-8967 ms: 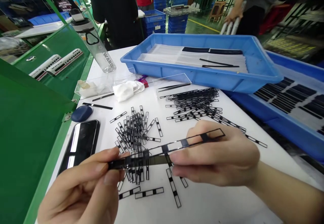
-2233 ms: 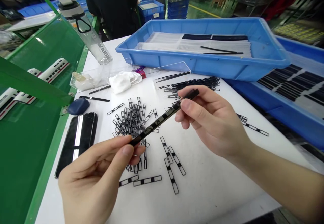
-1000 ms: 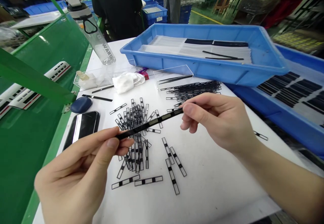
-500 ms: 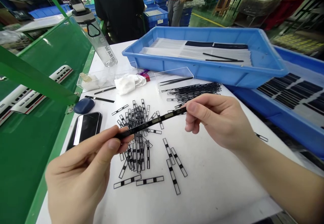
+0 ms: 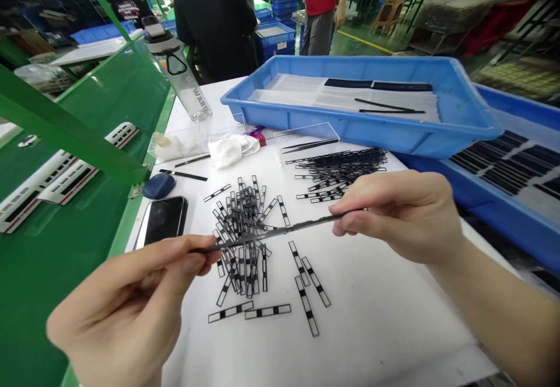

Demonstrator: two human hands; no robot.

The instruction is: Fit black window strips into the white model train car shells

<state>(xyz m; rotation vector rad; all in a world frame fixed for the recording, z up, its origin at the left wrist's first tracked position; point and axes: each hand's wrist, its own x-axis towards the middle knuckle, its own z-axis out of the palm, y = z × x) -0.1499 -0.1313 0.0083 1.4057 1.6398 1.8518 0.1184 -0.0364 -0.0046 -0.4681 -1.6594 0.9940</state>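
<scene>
A thin black strip is stretched between my two hands above the white table, seen nearly edge-on. Its left end is pinched between the thumb and fingers of my left hand. My right hand grips the other end, fingers curled. Under the strip lies a loose pile of small black-framed pieces with clear windows. Several more such pieces lie apart nearer to me. Behind my right hand a denser heap of similar pieces spreads over the table.
A blue tray holding white sheets and black strips stands at the back; another blue bin is at the right. On the left are a phone, a dark blue oval object, a white cloth and a water bottle. People are beyond.
The strip has turned from showing its windowed face to nearly edge-on. My right hand has moved right and slightly down, my left hand slightly left. The view has shifted a little.
</scene>
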